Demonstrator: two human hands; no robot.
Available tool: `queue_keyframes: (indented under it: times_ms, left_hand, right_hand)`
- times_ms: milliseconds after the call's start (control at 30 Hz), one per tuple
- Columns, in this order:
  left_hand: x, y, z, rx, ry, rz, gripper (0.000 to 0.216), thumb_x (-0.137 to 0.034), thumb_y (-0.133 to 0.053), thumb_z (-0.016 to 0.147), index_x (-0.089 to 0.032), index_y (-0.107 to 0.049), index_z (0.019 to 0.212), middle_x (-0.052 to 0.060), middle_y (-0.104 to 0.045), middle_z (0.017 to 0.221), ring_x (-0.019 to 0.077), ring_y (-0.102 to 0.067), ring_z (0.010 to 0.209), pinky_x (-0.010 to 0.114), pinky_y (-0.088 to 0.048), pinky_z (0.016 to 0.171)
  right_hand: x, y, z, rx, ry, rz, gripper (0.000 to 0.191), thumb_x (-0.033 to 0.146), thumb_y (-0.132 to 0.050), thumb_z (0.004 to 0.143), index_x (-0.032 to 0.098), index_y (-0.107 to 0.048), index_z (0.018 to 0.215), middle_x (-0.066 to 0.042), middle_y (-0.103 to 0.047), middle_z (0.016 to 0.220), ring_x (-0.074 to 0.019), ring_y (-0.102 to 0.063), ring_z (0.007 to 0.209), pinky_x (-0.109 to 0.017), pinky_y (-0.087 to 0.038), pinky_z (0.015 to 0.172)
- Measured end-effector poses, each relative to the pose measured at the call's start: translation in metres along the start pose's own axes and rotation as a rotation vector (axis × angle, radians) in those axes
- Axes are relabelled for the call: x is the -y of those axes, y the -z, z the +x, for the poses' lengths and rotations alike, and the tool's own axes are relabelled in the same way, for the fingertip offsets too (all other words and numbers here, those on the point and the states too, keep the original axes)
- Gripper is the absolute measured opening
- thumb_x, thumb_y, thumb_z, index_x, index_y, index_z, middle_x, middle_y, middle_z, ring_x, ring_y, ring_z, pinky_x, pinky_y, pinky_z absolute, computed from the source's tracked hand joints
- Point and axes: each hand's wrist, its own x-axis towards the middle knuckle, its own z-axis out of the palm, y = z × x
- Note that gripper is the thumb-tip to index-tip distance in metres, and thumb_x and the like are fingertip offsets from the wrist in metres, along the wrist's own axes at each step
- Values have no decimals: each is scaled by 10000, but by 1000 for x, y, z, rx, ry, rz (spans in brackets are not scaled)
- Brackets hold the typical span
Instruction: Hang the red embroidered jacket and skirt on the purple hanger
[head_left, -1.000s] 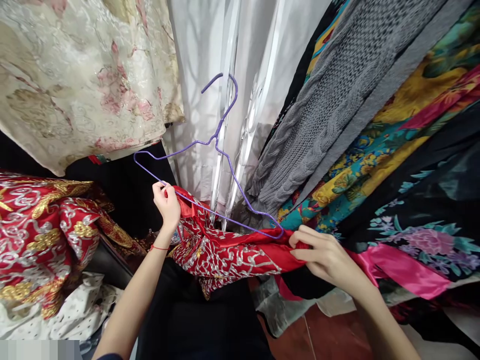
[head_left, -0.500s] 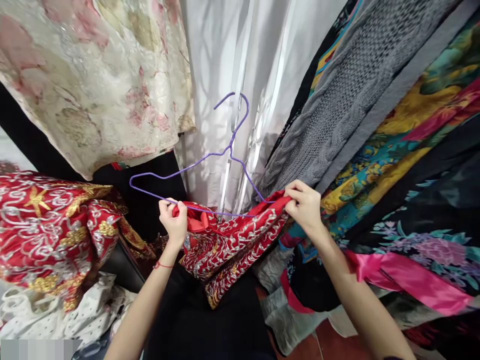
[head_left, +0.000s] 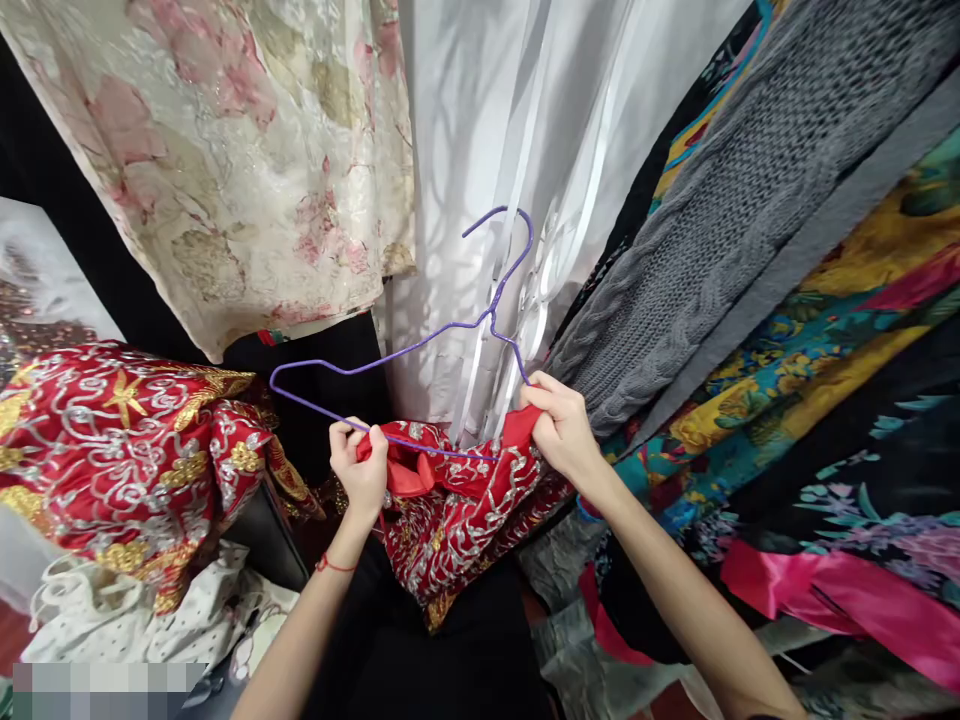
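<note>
A red garment (head_left: 457,530) with silver and gold embroidery hangs between my two hands, its smooth red lining showing along the top edge. My left hand (head_left: 360,470) is closed on the garment's left edge, right beside the lower bar of a purple wire hanger (head_left: 420,346). My right hand (head_left: 562,425) pinches the garment's right edge, close against the hanger's right shoulder. The hanger's right end goes into the cloth and is hidden there; its left end sticks out free. Its hook points up in front of white fabric.
Another red embroidered garment (head_left: 150,460) lies at the left over white dotted cloth (head_left: 97,620). Above it hangs a cream floral garment (head_left: 285,180). White drapery (head_left: 457,130) is behind the hanger. At right hang a grey knit (head_left: 720,240) and colourful garments (head_left: 810,340).
My right hand has moved left along the hanger, bunching the red garment and bringing its edge over the hanger's right shoulder. The view has shifted, with the hanger a little further right.
</note>
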Motion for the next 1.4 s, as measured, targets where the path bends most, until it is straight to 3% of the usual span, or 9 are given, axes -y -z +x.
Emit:
queue_keyframes:
  times_ms: [200,300,500,733,933,1100,1200,1300,1400]
  left_hand:
    - [-11,12,40,230,19,0,260,-420,-694,807,-205,-567,878,-1,-592,796,100,-551,650,211,-450,639]
    - [-8,36,48,349,-28,190,326,-442,-744,760,-210,-618,952,-23,-589,730,110,-535,605,214,-437,612]
    - [20,92,10,636,64,553,337,-388,-665,792,-262,-626,1102,6,-716,1004,187,-685,822,272,-503,776]
    - [83,105,-60,316,359,259,301,-381,-613,718,-177,-613,938,63,-716,905,213,-696,866,328,-554,826]
    - [53,107,-63,330,223,271,308,-454,-701,758,-194,-677,922,15,-724,788,154,-668,691,270,-551,760]
    - [18,75,6,404,173,376,243,-402,-719,761,-208,-728,907,-12,-695,719,137,-638,655,207,-480,649]
    - [19,31,47,222,388,34,295,-393,-763,681,-172,-589,595,-39,-562,561,91,-527,533,187,-410,534]
    - [23,-11,81,-33,617,-360,232,-253,-770,587,-168,-557,619,-50,-576,582,75,-517,518,196,-451,556]
    - [19,-32,113,-91,645,-410,158,-214,-699,619,-172,-549,639,-42,-579,586,80,-530,516,216,-482,577]
  right_hand:
    - [5,-4,-5,-216,-161,41,306,241,-435,937,208,-397,1239,106,-327,570,-130,-354,431,-263,-312,506]
    - [4,-3,-2,-172,-155,-62,156,339,-439,974,220,-523,1028,77,-394,577,-116,-401,453,-254,-326,527]
    - [-15,3,2,-180,-157,-255,306,362,-407,987,232,-455,714,69,-339,517,-99,-385,420,-249,-267,497]
    - [-15,9,1,-154,-129,-285,323,378,-393,991,236,-422,703,67,-350,521,-93,-373,420,-245,-263,502]
    - [-16,10,2,-125,-131,-276,307,366,-392,990,230,-451,722,64,-370,524,-94,-417,430,-236,-276,509]
    - [-17,11,2,-113,-138,-269,306,379,-401,984,228,-468,727,63,-360,533,-92,-410,429,-237,-276,506]
    - [-15,12,3,-97,-142,-239,303,380,-408,977,227,-482,727,65,-353,520,-93,-405,421,-235,-282,504]
    - [-11,15,4,-81,-132,-207,290,368,-421,974,221,-501,738,65,-362,525,-88,-394,423,-230,-289,512]
    - [-6,20,2,-55,-125,-198,312,384,-424,981,215,-508,732,60,-380,541,-84,-383,436,-229,-292,517]
